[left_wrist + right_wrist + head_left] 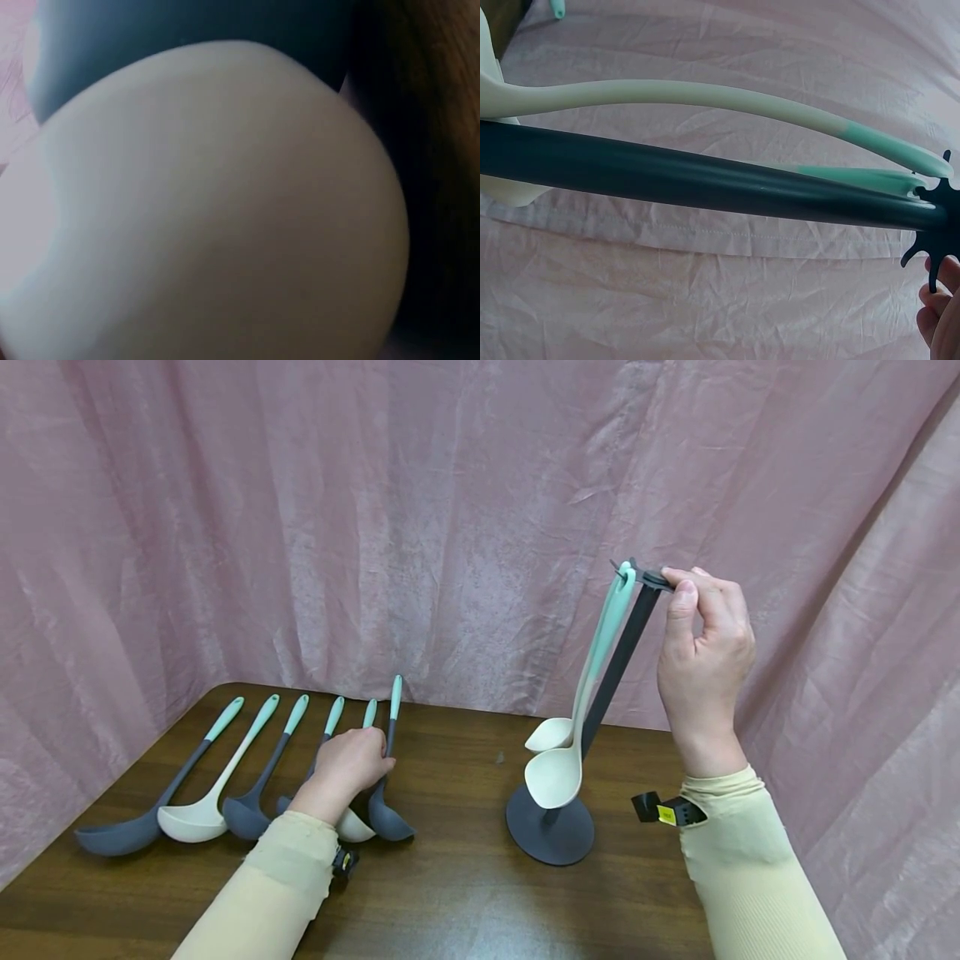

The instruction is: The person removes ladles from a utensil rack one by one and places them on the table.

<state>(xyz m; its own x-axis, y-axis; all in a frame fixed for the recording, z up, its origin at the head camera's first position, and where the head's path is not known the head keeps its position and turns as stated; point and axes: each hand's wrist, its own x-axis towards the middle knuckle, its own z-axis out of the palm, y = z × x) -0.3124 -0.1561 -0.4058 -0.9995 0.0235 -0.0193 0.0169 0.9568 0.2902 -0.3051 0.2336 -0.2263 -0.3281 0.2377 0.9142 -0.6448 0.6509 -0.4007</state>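
My left hand (347,770) grips the handle of a white ladle (356,828) with a mint end, in a row of ladles on the table. My palm hides the middle of its handle. In the left wrist view the white bowl (225,217) fills the picture, with a dark grey bowl (187,30) behind it. At the right, my right hand (708,631) pinches the top of a dark utensil stand (622,652). Its hooked disc (946,225) sits at my fingertips in the right wrist view. Two white ladles (555,777) hang by their mint handles from its hooks.
Left of my left hand lie a large grey ladle (123,837), a white ladle (197,820) and more grey ones. Another grey ladle (388,820) lies just to its right. The stand's round base (551,839) rests on the wooden table (450,893). A pink curtain (465,527) hangs behind.
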